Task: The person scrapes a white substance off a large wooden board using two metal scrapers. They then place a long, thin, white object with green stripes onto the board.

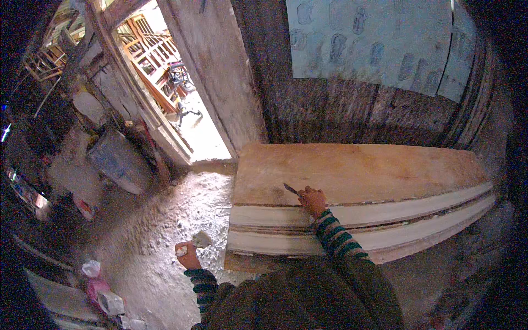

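Observation:
A dark-bladed knife (291,189), which looks like a putty knife, is gripped in my right hand (313,202). Its tip points to the upper left, over the bare tan face of a large wooden board (374,170). That hand is by the near edge of this face, beside two long white strips (385,210) with dark grooves. Off the board's left end, my left hand (188,256) is closed around a flat, greyish-white piece (202,239). Whether this is a scraper or a lump of filler is unclear.
Rough, pale floor (165,220) lies to the left, below a bright doorway (203,126) with wooden frames outside. A big bluish-grey container (121,159) stands at the far left. White and pink bags (99,286) sit lower left. A pale sheet (374,44) hangs behind the board.

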Demonstrator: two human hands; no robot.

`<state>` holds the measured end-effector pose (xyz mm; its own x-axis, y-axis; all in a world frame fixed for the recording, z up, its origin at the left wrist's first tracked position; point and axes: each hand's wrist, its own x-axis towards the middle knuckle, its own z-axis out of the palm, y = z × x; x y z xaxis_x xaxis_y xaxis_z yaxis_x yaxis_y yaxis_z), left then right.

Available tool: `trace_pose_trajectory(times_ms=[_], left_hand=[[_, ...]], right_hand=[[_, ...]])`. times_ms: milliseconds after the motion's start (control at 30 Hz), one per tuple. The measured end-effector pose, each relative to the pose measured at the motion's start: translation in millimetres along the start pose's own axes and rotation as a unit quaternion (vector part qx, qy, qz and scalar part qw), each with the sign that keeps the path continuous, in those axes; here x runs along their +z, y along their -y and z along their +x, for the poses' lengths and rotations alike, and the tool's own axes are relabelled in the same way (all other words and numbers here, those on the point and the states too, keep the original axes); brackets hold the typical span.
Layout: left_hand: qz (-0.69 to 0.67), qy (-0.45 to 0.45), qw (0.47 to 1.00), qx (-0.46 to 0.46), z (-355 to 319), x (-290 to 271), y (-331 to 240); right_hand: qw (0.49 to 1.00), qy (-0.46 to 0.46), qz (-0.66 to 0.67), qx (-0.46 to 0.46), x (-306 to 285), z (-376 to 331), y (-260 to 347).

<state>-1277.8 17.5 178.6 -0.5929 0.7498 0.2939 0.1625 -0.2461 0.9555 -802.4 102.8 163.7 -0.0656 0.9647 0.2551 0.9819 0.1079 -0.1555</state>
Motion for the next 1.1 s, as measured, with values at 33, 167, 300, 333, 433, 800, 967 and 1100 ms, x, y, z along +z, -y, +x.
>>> trace_pose_trajectory(times_ms=[33, 167, 300, 333, 433, 800, 967, 1100], left_hand=[[-0.064, -0.018, 0.997, -0.041, -12, 12, -18], [-0.103, 0.013, 0.985, -0.135, -29, 56, -36], [-0.217, 0.109, 0.959, -0.144, -32, 127, -54], [-0.244, 0.142, 0.946, -0.161, -30, 148, -41], [-0.233, 0.239, 0.914, -0.230, -23, 226, -15], [0.328, 0.541, 0.674, 0.382, -14, 384, 131], [0.317, 0.541, 0.728, 0.276, 52, 355, 143], [0.315, 0.456, 0.803, 0.218, 167, 269, 158]], right_hand=[[1.000, 0.009, 0.011, 0.014, -4, -3, 0], [0.992, 0.012, 0.070, 0.105, -23, -17, -8], [0.928, -0.167, 0.278, 0.184, -65, -65, -2], [0.909, -0.206, 0.304, 0.200, -65, -84, -11], [0.865, -0.261, 0.348, 0.251, -81, -152, -6], [0.733, -0.341, 0.241, 0.537, -93, -405, 111], [0.642, -0.326, 0.195, 0.666, -88, -446, 176], [0.637, -0.311, 0.218, 0.671, -79, -437, 184]])
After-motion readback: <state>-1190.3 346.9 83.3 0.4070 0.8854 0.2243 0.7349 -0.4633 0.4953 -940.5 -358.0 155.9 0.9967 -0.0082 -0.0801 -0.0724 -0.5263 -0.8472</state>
